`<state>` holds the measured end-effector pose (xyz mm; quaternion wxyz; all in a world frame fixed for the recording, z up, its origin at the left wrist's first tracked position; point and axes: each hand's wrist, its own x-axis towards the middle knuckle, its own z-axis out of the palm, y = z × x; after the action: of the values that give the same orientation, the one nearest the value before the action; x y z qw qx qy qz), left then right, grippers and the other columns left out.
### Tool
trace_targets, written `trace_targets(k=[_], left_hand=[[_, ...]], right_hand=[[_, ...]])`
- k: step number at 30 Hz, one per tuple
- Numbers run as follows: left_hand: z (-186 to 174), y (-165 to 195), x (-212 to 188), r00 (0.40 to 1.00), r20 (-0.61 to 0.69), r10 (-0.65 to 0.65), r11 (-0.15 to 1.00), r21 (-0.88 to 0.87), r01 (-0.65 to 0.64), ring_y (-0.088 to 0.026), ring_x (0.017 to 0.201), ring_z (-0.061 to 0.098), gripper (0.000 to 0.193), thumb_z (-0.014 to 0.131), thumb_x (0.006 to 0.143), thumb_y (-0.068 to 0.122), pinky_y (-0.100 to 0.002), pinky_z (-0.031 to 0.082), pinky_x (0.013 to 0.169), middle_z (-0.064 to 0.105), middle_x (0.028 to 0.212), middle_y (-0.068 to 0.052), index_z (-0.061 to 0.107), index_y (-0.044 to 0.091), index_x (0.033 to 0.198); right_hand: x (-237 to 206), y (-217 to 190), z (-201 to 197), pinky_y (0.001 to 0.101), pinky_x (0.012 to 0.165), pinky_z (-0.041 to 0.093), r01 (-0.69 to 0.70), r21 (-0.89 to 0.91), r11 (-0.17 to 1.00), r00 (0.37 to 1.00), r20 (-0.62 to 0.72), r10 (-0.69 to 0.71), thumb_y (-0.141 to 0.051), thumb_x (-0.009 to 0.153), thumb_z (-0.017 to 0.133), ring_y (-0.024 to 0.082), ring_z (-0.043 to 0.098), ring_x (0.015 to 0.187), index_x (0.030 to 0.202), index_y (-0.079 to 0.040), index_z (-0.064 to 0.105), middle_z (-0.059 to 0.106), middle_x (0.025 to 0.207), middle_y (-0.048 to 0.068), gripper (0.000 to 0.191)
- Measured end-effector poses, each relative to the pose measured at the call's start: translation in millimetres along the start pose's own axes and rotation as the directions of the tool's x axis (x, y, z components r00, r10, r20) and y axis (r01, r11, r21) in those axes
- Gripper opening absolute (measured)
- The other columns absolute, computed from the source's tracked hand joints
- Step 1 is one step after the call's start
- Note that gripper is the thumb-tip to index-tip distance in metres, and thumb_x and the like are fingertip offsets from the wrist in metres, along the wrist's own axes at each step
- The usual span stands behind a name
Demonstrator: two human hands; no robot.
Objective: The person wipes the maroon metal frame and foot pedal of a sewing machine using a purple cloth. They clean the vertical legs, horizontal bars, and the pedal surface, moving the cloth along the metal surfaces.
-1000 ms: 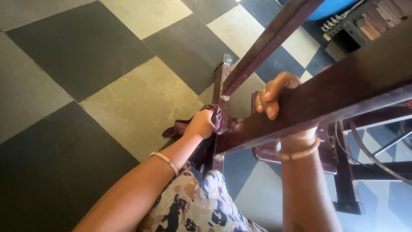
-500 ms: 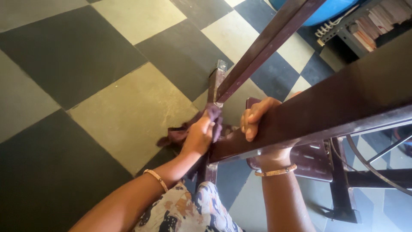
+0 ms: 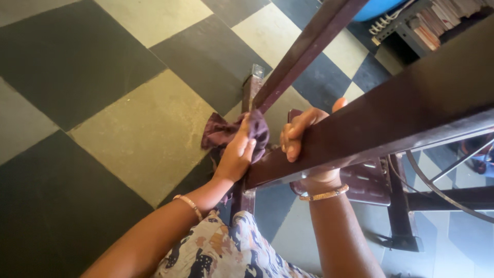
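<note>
Since the earlier frame, the left hand (image 3: 237,152) has slid up the upright leg (image 3: 251,95), carrying the dark purple cloth (image 3: 226,131) with it; the view has also drawn closer. Left hand: clenched on the cloth, pressing it against the leg just below the point where the slanted dark rail (image 3: 309,44) meets it. A loose fold of cloth hangs to the left, above the checkered floor (image 3: 134,123). Right hand (image 3: 303,131): fingers curled over the top edge of the broad dark-brown beam (image 3: 391,118), grasping it, just beside the cloth. Each wrist bears a thin gold bangle (image 3: 188,203). Patterned fabric (image 3: 221,255) lies at the lower edge, between the forearms. Behind the beam: a maroon plastic stool (image 3: 368,180) and a dark metal frame (image 3: 401,206); a shelf of books (image 3: 437,23) stands at upper right.
</note>
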<state>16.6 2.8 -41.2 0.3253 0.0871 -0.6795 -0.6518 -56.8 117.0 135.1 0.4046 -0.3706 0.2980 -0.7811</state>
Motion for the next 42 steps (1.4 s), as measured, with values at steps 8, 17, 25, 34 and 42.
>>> trace_targets(k=[8, 17, 25, 34, 42], left_hand=[[-20, 7, -58, 0.935, 0.023, -0.355, 0.921, 0.182, 0.345, -0.046, 0.089, 0.065, 0.023, 0.056, 0.105, 0.022, -0.045, 0.051, 0.077, 0.069, 0.093, -0.027, 0.062, 0.000, 0.108], [-3, -21, -26, 0.957, -0.242, 0.159, 0.909, 0.414, -0.046, -0.053, 0.120, 0.057, 0.046, 0.060, 0.097, 0.005, -0.045, 0.047, 0.099, 0.050, 0.144, -0.037, 0.043, -0.006, 0.138], [1, -34, 55, 0.830, -0.449, -0.331, 0.886, 0.155, 0.437, -0.048, 0.098, 0.063, 0.060, 0.074, 0.085, 0.010, -0.050, 0.047, 0.085, 0.065, 0.102, -0.028, 0.042, 0.001, 0.135], [-20, 7, -16, 0.971, -0.240, 0.014, 0.966, 0.255, 0.049, -0.040, 0.098, 0.066, 0.019, 0.064, 0.093, 0.008, -0.042, 0.052, 0.087, 0.068, 0.103, -0.022, 0.068, -0.004, 0.108], [-10, 25, -31, 0.972, -0.229, 0.057, 0.949, 0.316, 0.019, -0.043, 0.105, 0.057, 0.030, 0.067, 0.090, 0.008, -0.046, 0.045, 0.092, 0.059, 0.112, -0.025, 0.061, -0.007, 0.115]], right_hand=[[-1, 2, 3, 0.0342, 0.061, 0.046, 0.022, -0.011, 1.000, 0.999, -0.048, -0.022, -0.057, 0.115, 0.020, 0.027, 0.054, 0.054, 0.092, 0.010, 0.065, 0.060, 0.062, 0.022, 0.084], [-1, 3, 3, 0.0362, 0.066, 0.047, 0.005, 0.022, 1.000, 0.999, -0.040, -0.004, -0.057, 0.112, 0.022, 0.028, 0.056, 0.056, 0.092, 0.012, 0.064, 0.060, 0.063, 0.023, 0.084], [-2, 2, 2, 0.0375, 0.072, 0.050, -0.020, 0.090, 0.996, 0.999, 0.042, 0.016, -0.054, 0.114, 0.019, 0.030, 0.060, 0.067, 0.097, 0.013, 0.064, 0.064, 0.072, 0.026, 0.082], [2, 1, 7, 0.0363, 0.066, 0.050, -0.071, 0.185, 0.980, 0.997, 0.047, 0.063, -0.054, 0.112, 0.019, 0.029, 0.060, 0.068, 0.099, 0.014, 0.066, 0.064, 0.072, 0.025, 0.083], [-1, -2, 9, 0.0367, 0.078, 0.046, -0.022, -0.007, 1.000, 1.000, 0.016, 0.022, -0.050, 0.117, 0.019, 0.025, 0.056, 0.066, 0.098, 0.008, 0.068, 0.065, 0.072, 0.021, 0.078]])
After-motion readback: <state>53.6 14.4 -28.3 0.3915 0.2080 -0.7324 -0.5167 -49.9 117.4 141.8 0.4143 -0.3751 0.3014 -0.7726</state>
